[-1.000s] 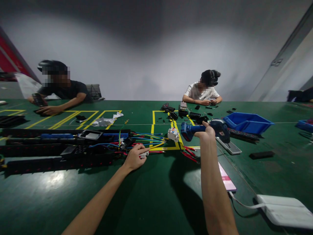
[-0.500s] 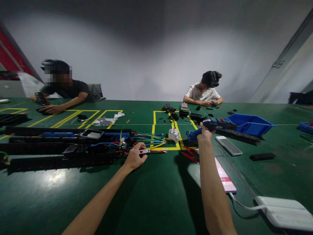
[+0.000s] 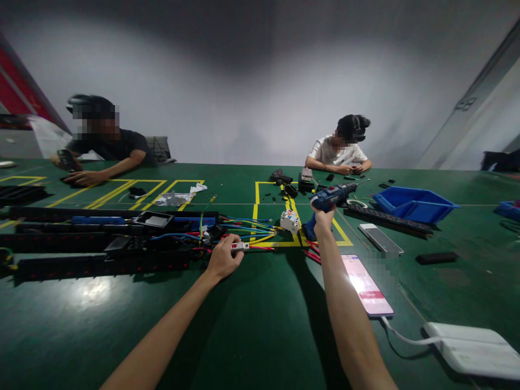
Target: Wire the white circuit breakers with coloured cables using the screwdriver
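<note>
My right hand [image 3: 324, 218] is wrapped around the grip of a blue cordless drill [image 3: 333, 197], held above the table with its bit pointing right and away from me. Closed on a small white circuit breaker [image 3: 239, 246] with a red mark, my left hand [image 3: 224, 257] rests by the wire ends. A red wire [image 3: 262, 248] runs out to the right of that breaker. Beyond the hand, a bundle of blue, green and yellow wires [image 3: 247, 230] comes out of long black power strips [image 3: 101, 268]. Near the wire tips sits a wider white circuit breaker [image 3: 289, 221].
Right of my forearm lie a lit phone [image 3: 368, 287], a white power bank [image 3: 475, 346], a grey device [image 3: 379, 239] and a blue bin [image 3: 414, 205]. Red wires [image 3: 312, 254] lie beneath the drill. Two people sit across the green table [image 3: 252, 336].
My right hand has brought the drill left, and its bit now points more away from me. My left hand stays nearly in place with the small breaker.
</note>
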`<state>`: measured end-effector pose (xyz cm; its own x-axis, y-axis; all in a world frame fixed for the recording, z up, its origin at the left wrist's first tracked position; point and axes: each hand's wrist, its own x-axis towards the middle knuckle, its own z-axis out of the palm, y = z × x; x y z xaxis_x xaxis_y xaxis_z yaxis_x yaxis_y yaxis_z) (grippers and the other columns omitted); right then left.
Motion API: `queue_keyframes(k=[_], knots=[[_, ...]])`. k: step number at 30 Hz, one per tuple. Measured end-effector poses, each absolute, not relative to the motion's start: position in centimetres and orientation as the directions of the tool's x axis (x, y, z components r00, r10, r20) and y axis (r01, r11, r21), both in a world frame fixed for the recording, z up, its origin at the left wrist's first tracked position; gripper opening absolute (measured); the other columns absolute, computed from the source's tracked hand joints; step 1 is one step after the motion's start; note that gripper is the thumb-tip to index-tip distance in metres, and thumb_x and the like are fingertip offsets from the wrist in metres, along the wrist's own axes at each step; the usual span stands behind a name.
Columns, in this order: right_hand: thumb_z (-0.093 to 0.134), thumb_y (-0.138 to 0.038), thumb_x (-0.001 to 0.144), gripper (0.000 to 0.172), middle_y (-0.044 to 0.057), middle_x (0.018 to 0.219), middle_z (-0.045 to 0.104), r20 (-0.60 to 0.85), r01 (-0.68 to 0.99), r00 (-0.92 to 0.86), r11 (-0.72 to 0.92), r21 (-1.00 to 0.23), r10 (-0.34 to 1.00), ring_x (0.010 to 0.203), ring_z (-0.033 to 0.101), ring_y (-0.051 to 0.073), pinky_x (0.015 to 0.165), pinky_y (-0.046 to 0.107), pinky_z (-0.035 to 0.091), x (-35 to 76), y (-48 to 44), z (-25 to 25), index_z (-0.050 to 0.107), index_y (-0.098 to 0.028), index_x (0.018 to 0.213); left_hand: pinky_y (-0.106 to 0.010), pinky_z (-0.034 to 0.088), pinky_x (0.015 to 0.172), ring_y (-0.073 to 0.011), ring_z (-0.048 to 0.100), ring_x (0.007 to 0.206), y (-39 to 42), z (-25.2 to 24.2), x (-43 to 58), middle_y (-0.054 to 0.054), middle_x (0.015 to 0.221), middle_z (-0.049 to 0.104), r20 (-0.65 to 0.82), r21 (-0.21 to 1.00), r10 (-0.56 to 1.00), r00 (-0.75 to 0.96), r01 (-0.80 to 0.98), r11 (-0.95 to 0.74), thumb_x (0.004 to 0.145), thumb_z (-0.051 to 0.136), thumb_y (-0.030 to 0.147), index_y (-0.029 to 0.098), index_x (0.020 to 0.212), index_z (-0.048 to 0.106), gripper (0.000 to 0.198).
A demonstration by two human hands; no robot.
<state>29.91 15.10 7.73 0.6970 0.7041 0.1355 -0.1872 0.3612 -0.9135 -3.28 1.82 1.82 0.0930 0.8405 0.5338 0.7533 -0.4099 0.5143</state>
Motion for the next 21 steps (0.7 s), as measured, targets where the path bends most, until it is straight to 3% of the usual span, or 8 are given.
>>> queue_keyframes(k=[4, 9, 13, 21], knots=[[0.075, -0.019, 0.052, 0.067, 0.001, 0.100, 0.064, 0.247, -0.098, 0.629, 0.391, -0.915, 0.737, 0.093, 0.056, 0.015, 0.088, 0.029, 0.044, 30.4, 15.6, 7.0, 0.054, -0.017, 0.116, -0.032, 0.048, 0.078, -0.0215, 0.060, 0.085, 1.8, 1.8, -3.3, -0.003, 0.091, 0.063, 0.535, 0.507, 0.841, 0.081, 0.766, -0.396, 0.070, 0.055, 0.018, 0.023, 0.100, 0.054, 0.030], [0.069, -0.025, 0.050, 0.059, -0.002, 0.087, 0.061, 0.297, 0.008, 0.598, 0.365, -0.931, 0.744, 0.080, 0.055, 0.016, 0.074, 0.029, 0.047, 31.2, 15.7, 6.5, 0.056, -0.020, 0.107, -0.032, 0.049, 0.079, -0.0208, 0.061, 0.086, 1.9, 1.7, -3.4, -0.002, 0.096, 0.064, 0.524, 0.524, 0.849, 0.064, 0.762, -0.380, 0.073, 0.054, 0.019, 0.023, 0.103, 0.054, 0.030], [0.062, -0.027, 0.052, 0.052, -0.003, 0.080, 0.059, 0.320, 0.120, 0.586, 0.311, -0.943, 0.744, 0.069, 0.053, 0.015, 0.063, 0.027, 0.045, 31.2, 15.2, 6.6, 0.055, -0.020, 0.104, -0.032, 0.049, 0.082, -0.0208, 0.062, 0.091, 2.0, 1.8, -3.4, -0.003, 0.103, 0.064, 0.516, 0.544, 0.855, 0.057, 0.749, -0.379, 0.074, 0.053, 0.018, 0.023, 0.107, 0.054, 0.034], [0.056, -0.031, 0.056, 0.036, 0.000, 0.070, 0.059, 0.321, 0.375, 0.539, 0.119, -0.919, 0.779, 0.063, 0.054, 0.018, 0.056, 0.027, 0.044, 31.9, 14.5, 7.2, 0.060, -0.017, 0.089, -0.032, 0.050, 0.082, -0.0217, 0.064, 0.090, 1.7, 1.9, -3.2, -0.004, 0.107, 0.064, 0.514, 0.512, 0.857, 0.036, 0.789, -0.340, 0.074, 0.053, 0.017, 0.023, 0.111, 0.055, 0.038]])
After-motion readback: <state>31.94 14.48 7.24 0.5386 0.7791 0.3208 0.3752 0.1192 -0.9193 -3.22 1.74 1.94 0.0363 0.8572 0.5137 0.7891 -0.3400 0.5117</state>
